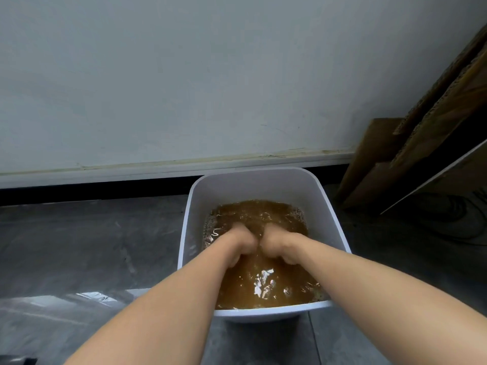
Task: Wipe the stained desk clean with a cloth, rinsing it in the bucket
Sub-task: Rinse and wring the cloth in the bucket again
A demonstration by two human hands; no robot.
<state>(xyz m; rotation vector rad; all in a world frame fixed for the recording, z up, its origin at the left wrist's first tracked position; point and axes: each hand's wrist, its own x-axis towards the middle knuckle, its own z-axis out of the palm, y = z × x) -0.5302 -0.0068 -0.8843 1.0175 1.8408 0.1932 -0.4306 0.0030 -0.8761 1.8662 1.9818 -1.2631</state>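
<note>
My left hand [241, 242] and right hand [280, 243] meet knuckle to knuckle in the brown water [263, 288] of the white bucket [263, 180]; my fingers are sunk, so I cannot tell their grip, nor see the cloth; the bucket stands on the grey floor [79, 246] by the white wall [184, 75]; cardboard [427, 143] leans at right.

No text, label, brand, number or sign legible — none on bucket [259, 185].
</note>
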